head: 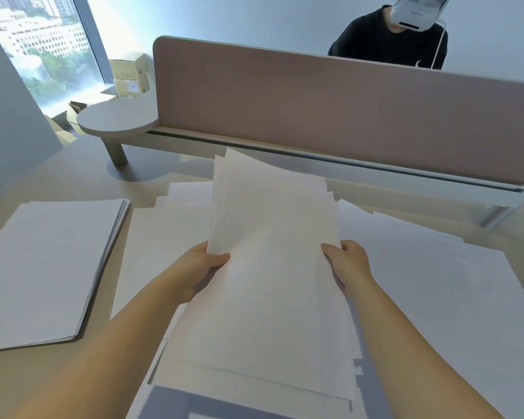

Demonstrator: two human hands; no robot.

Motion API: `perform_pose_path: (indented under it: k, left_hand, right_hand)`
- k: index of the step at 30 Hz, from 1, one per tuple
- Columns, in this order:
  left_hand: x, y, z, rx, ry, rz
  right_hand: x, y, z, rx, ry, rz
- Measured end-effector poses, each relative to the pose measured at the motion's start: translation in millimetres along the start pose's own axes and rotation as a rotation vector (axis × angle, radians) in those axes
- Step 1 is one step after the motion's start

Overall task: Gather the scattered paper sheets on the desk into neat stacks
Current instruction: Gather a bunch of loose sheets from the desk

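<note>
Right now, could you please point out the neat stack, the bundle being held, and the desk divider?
Neat stack (52, 267): head view, middle of its top sheet.
Held bundle (273, 237): head view, centre of the front sheet.
Desk divider (330, 113): head view, middle of its pink panel.

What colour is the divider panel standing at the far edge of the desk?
The divider panel is a dusty pinkish brown, plain with no pattern, shown in the head view.
</note>
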State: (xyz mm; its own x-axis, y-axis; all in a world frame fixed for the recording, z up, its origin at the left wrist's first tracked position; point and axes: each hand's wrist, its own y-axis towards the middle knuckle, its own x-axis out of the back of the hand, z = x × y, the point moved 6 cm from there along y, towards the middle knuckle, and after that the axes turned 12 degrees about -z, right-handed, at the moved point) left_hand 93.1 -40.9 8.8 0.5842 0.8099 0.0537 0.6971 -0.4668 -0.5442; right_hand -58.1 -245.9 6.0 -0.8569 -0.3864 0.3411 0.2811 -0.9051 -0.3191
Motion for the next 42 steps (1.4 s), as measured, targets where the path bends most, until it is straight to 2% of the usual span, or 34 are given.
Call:
perform_pose_path:
  k: [5, 11, 13, 16, 19, 21, 23, 25, 28, 32, 35, 37, 42]
  left_hand:
    - [3, -9, -24, -0.064, -0.014, -0.012]
    - [36, -17, -34, -0.089, -0.034, -0.09]
    - [50, -16, -29, -0.108, -0.033, -0.15]
    - [79, -5, -10, -0.139, 0.105, -0.308]
    - [107, 16, 19, -0.112, 0.294, -0.415]
    - [118, 30, 37, -0.078, 0.532, -0.499]
    - [126, 36, 49, -0.028, 0.789, -0.592]
    - [131, 40, 56, 0.008, 0.835, -0.66]
    - [134, 49, 53, -0.055, 0.801, -0.709]
    - [125, 60, 44, -0.142, 0.752, -0.641]
    - [109, 63, 36, -0.216, 0.744, -0.545]
    - [106, 64, 33, -0.235, 0.737, -0.534]
    - [116, 51, 42, -0.129, 0.739, -0.594]
  right_hand:
    - [10, -6, 25, 0.003, -0.063, 0.014]
    - [-11, -32, 50, -0.041, 0.034, 0.237]
    - [-30, -43, 50, -0.042, 0.076, 0.293]
    - [-62, -48, 34, -0.002, -0.011, 0.298]
    - [-84, -49, 8, 0.035, -0.194, 0.215]
    - [-92, -46, -6, 0.081, -0.363, 0.136]
    - [-86, -39, -21, 0.1, -0.635, -0.005]
    - [-77, -36, -28, 0.099, -0.772, -0.134]
    - [-76, -32, -36, 0.065, -0.763, -0.196]
    - [-84, -25, -34, 0.075, -0.691, -0.191]
    - [-93, -13, -29, 0.108, -0.455, -0.117]
    - [-96, -9, -28, 0.097, -0.294, -0.09]
    - [-73, -15, -38, -0.074, -0.512, -0.226]
